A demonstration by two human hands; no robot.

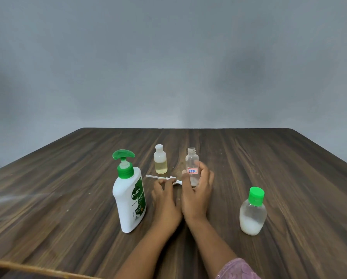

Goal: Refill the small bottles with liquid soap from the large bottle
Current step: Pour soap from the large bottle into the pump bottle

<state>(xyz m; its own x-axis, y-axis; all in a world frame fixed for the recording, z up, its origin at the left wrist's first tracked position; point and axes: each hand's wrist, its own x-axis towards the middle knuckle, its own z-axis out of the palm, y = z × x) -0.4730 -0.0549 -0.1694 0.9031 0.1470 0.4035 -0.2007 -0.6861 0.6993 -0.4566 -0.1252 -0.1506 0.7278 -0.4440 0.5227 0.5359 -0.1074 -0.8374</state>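
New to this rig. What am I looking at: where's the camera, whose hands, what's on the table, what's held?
There is no machine here, just a person's two bare hands filmed by one head-worn camera looking down. On the wooden table stand a large pump bottle, a white-capped small bottle and a green-capped small bottle. The right hand holds an uncapped clear bottle upright. The left hand pinches a white pump top lying on the table.
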